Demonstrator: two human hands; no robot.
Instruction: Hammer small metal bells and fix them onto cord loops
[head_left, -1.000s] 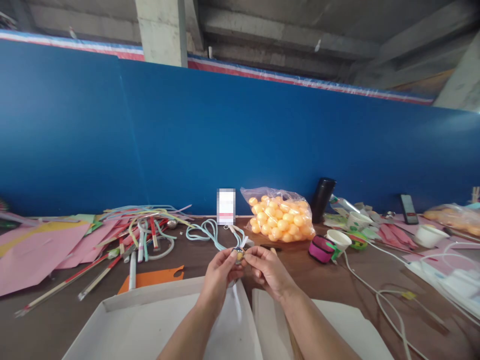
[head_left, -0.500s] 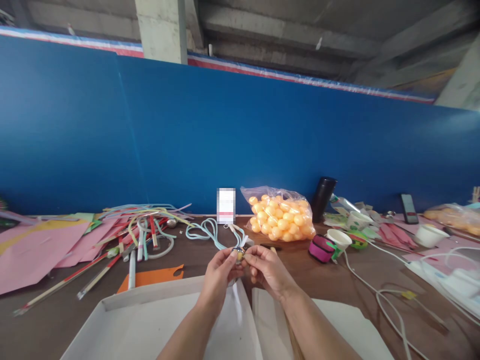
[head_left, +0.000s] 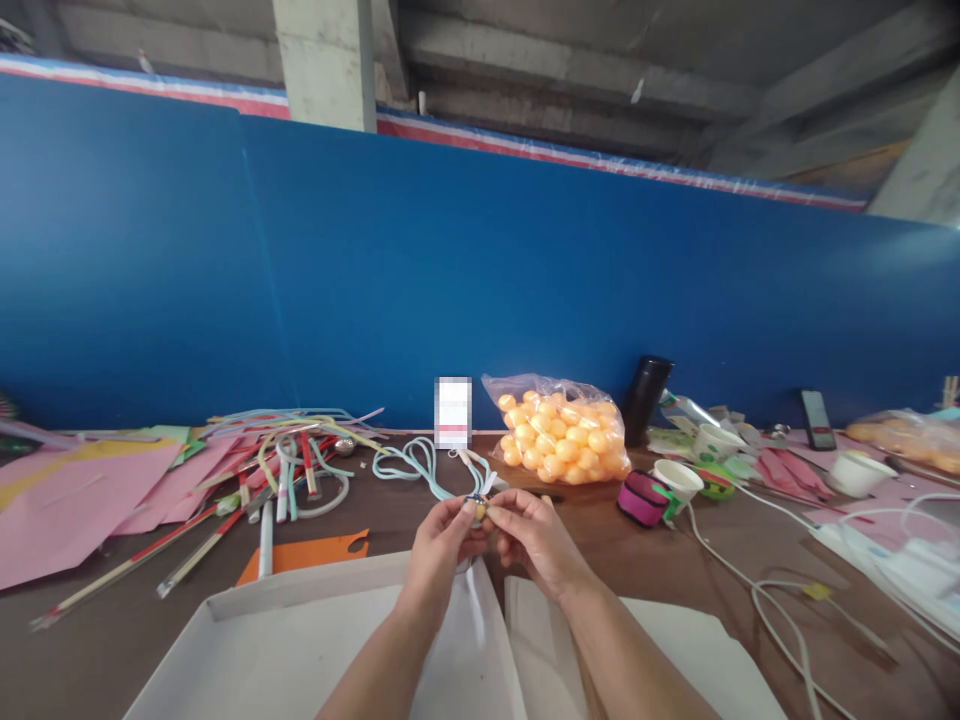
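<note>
Left hand [head_left: 439, 540]: thumb and fingers closed in a pinch on a small metal piece [head_left: 478, 506]. Right hand [head_left: 540, 545]: fingers pinched at the right side of the same piece. Metal piece: held between both hands above the middle of the table [head_left: 604, 550], near the far right corner of the white box [head_left: 300, 640]; exact form too small to tell. Step in hand, by judgement: close fingertip work, unfinished. Next move, probably: a call for steady left grip and slight right-finger adjustments. Along the table's back edge: white card [head_left: 453, 410], bag [head_left: 517, 384] of orange balls [head_left: 559, 450], black flask [head_left: 647, 400]. Toward the left edge: pink paper [head_left: 90, 500].
</note>
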